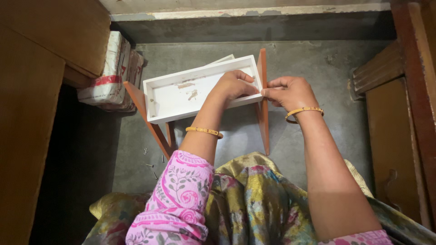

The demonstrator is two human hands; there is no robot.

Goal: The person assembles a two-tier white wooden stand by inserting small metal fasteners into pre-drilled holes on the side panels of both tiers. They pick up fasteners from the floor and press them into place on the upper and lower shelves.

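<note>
Centre of floor: white tray box [181, 93] w/ orange wooden legs [262, 97]. Left hand [234, 85] clamped on right end rim; right hand [288, 93] pinching leg edge. Looks light, stiff, smooth-painted — prob. best gripped at rim corners.

One view only — a camera worn on the head, looking steeply down over the person's own lap and forearms at the grey concrete floor [309, 68]. It sits close: the left hand [234, 85] and right hand [290, 93] fill the middle of the frame, sleeves and patterned cloth crowd the bottom edge. The top edge reaches the foot of a wall; wooden furniture [41, 90] closes both sides — no second view shares the scene.
</note>
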